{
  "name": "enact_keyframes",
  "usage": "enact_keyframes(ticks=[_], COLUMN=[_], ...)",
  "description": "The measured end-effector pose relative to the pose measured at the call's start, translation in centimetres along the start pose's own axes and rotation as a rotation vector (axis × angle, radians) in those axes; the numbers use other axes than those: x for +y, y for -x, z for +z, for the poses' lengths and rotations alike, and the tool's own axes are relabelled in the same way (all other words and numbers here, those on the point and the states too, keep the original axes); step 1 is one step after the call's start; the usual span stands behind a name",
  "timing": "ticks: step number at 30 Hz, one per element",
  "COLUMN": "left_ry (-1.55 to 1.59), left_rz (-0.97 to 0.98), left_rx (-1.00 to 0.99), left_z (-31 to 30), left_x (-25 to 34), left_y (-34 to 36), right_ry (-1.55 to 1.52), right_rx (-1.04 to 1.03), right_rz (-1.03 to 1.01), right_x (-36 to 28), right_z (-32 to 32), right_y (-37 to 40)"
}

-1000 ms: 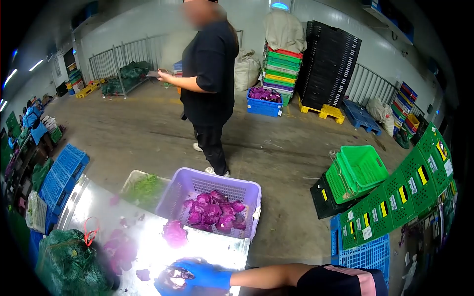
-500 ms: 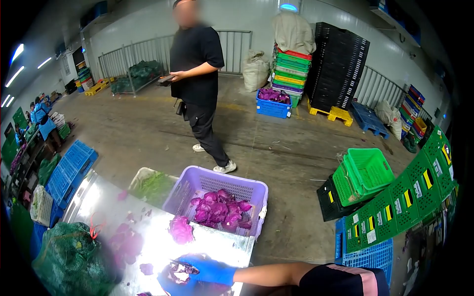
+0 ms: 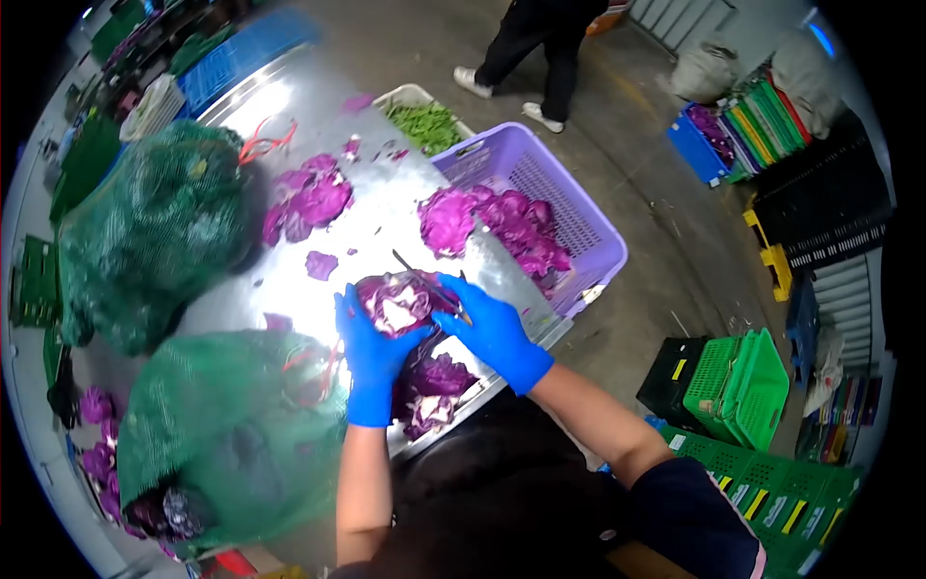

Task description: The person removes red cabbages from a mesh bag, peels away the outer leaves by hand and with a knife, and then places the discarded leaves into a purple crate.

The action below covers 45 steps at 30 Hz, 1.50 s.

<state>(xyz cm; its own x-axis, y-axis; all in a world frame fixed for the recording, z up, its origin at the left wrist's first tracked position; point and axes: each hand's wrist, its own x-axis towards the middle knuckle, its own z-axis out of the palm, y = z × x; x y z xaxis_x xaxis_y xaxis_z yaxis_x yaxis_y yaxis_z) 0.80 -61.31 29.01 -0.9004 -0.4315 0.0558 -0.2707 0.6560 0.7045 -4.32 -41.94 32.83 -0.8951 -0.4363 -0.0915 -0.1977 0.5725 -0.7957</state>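
Observation:
A red cabbage (image 3: 394, 307), its pale cut base facing up, is between my blue-gloved hands over the metal table. My left hand (image 3: 371, 347) is closed around its near left side. My right hand (image 3: 490, 333) is closed at its right side on a thin, dark knife (image 3: 413, 266), largely hidden by the fingers and leaves. Just below my hands lie more red cabbage pieces (image 3: 434, 386) with pale cut parts. Loose purple leaves (image 3: 313, 198) are spread on the table beyond, and a trimmed purple head (image 3: 448, 222) sits by the crate edge.
A purple crate (image 3: 588, 217) holding red cabbages adjoins the table's far right side, beside a pale crate (image 3: 394, 96) of green leaves. Green mesh sacks (image 3: 164, 222) occupy the left. Green crates (image 3: 748, 386) stand to the right. A person's legs (image 3: 550, 53) are beyond.
My view has swung down toward the table, and both hands now show on the cabbage. Earlier, only one blurred gloved hand with a cabbage was plain. The standing person is now seen only by the legs.

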Motion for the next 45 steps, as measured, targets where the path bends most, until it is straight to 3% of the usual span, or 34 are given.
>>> enact_keyframes(ticks=[3,7,10,13,17,20,23,27,30,31,34,37,40,41,44,45], left_ry=[0.021,0.077,0.018,-0.021,-0.061,0.030,-0.083,0.078,-0.009,-0.166,-0.117,0.157,0.097,0.031,-0.022,-0.092], left_rz=[0.008,-0.014,-0.043,-0.061,-0.189,-0.180,0.004,0.053,0.109,0.102,0.148,0.084,0.062,0.182,0.107,0.126], left_rx=[0.013,0.012,0.013,0.052,0.033,0.038,0.136,-0.061,-0.106,-0.073,0.002,0.008,-0.008,0.087,0.101,0.018], left_z=[-0.2,-0.4,-0.5,0.6,0.5,-0.1,0.9,-1.5,-2.3,-2.0,-0.4,-0.7,-1.2,-0.7,0.4,0.6], left_x=[0.0,0.5,0.6,0.2,1.6,2.2,0.8,0.0,0.5,1.7,0.6,1.5,3.8,3.7,2.1,2.2], left_y=[-0.1,-0.4,-0.5,-0.8,-2.3,-3.3,-2.5,-3.6,-4.4,-4.2,-3.8,-3.8,-3.6,-3.4,-2.9,-1.4], right_ry=[0.148,0.193,0.323,0.444,0.212,0.168,0.197,0.279,0.238,0.218,0.169,0.147,0.204,0.209,0.195,0.201], right_rx=[-0.045,-0.219,-0.162,-0.226,-0.329,-0.404,-0.385,-0.314,-0.294,-0.283,-0.250,-0.306,-0.252,-0.326,-0.350,-0.346], right_rz=[-0.130,-0.066,-0.062,-0.227,0.014,0.018,-0.041,-0.081,-0.069,-0.075,-0.115,-0.027,-0.065,-0.011,0.067,0.136], right_x=[-0.6,-1.7,-0.7,0.6,-0.3,1.0,2.2,1.0,0.4,0.2,0.6,-1.1,0.5,0.3,2.3,4.3], right_z=[1.6,1.6,3.0,2.8,2.0,2.5,2.7,2.6,2.2,1.9,1.2,-0.3,2.3,2.0,2.9,3.9], right_y=[-2.7,-3.7,-5.5,-8.7,-12.5,-14.8,-15.6,-12.7,-11.0,-10.5,-9.3,-8.2,-9.5,-10.4,-14.0,-15.5])
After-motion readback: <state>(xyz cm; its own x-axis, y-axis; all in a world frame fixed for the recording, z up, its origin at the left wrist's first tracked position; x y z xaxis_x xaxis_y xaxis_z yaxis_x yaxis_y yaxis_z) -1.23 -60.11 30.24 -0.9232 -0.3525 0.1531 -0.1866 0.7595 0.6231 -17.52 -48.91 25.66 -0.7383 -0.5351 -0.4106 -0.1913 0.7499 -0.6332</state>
